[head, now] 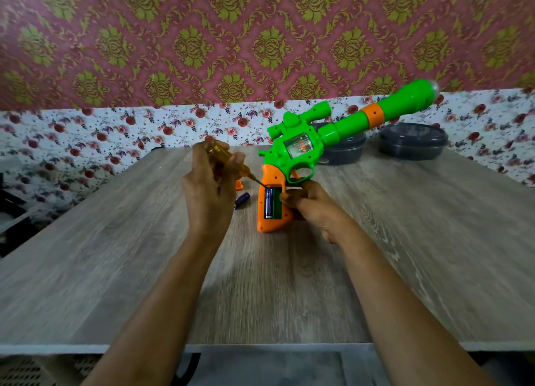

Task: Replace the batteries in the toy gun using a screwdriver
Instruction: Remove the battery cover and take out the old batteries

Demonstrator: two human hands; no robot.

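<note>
My left hand (211, 182) is curled round the clear yellow-handled screwdriver (223, 156), tip poking at the top edge of the open battery bay in the orange grip. My right hand (315, 206) pinches that grip from the side, holding the green and orange plastic toy gun (292, 145) butt-down at the grey wood-grain table (405, 240), barrel angled up to the right. One dark blue battery (269, 201) sits in the bay. A loose battery (241, 200) lies on the table just beside the grip.
</note>
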